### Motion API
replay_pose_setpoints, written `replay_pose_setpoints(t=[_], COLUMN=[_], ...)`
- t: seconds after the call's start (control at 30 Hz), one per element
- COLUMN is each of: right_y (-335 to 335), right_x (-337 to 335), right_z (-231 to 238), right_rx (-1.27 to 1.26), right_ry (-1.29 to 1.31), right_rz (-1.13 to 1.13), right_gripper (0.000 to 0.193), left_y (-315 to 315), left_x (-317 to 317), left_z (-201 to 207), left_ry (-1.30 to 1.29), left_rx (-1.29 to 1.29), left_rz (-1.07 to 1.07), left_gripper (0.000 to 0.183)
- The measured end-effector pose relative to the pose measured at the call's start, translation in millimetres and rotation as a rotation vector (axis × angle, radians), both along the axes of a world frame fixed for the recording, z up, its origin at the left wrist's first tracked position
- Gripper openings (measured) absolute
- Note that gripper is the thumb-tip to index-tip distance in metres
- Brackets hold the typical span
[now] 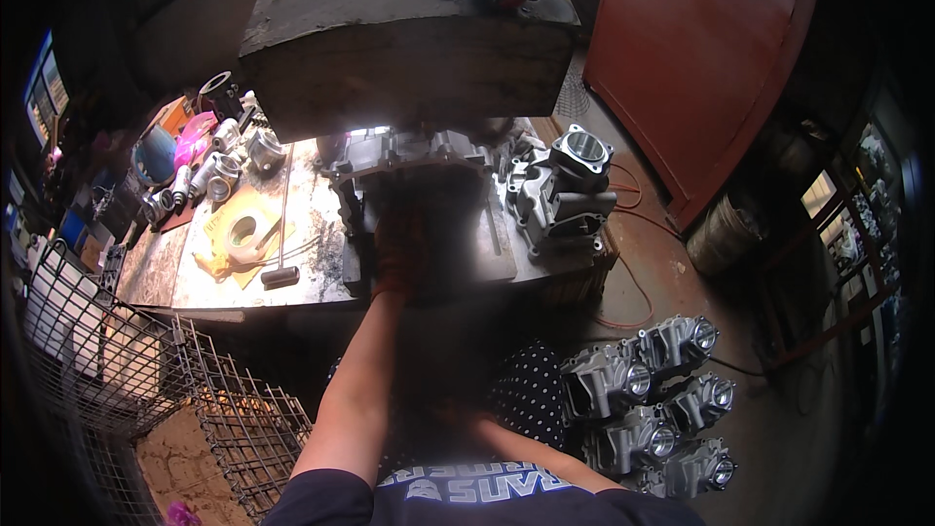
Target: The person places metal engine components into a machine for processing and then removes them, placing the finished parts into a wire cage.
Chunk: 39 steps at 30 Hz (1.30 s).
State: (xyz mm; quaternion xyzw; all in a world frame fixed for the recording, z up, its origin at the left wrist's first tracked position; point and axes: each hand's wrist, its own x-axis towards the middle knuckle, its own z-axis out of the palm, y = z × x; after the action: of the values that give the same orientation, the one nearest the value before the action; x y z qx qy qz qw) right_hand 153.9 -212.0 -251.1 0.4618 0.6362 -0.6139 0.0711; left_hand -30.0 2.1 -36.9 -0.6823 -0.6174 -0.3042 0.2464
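My left hand [397,258], in what looks like an orange-brown glove, reaches forward beneath a large grey machine head [409,73]. It is nearest to a silver metal casting [365,153] clamped or seated under that head. A dark smudge covers most of the hand, so its fingers and anything in them are hidden. Low in front of my body, my right hand [460,417] is almost lost in the same dark patch, and its grip does not show. Beside the seated casting, to the right, two more silver castings [575,200] are stacked on the bench.
On the bench's left lie a tape roll [242,232], a hammer-like tool [281,276] and several metal fittings [219,173]. A wire basket [229,399] stands at the near left. Several castings [643,429] sit low at right, near an orange hose [638,282] and a red panel [696,58].
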Motion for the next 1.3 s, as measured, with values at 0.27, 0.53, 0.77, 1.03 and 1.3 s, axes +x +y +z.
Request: replay_pose_setpoints(t=[0.27,0.53,0.77,1.03,1.3], right_y=[66,207,260,252,260], right_x=[13,1,-9,-15,-17], right_z=[40,204,183,187,174], right_rx=[0.56,1.49,1.422,1.318,1.366], right_ry=[0.514,0.061,-0.141,-0.233,-0.227], right_rz=[-0.469,-0.701,-0.567,-0.555,-0.578], right_gripper=[0.052,0.057,0.06,0.042,0.042], left_y=[-5,-5,5,-6,-4], left_x=[6,-8,-3,5,-2], left_z=[22,-13,8,12,1], left_ry=[-0.086,-0.043,-0.102,-0.06,-0.056], left_rx=[-0.52,-0.101,-0.432,-0.239,-0.084], left_rz=[0.077,0.049,0.056,0.016,-0.036], left_gripper=[0.057,0.053,0.047,0.047,0.052])
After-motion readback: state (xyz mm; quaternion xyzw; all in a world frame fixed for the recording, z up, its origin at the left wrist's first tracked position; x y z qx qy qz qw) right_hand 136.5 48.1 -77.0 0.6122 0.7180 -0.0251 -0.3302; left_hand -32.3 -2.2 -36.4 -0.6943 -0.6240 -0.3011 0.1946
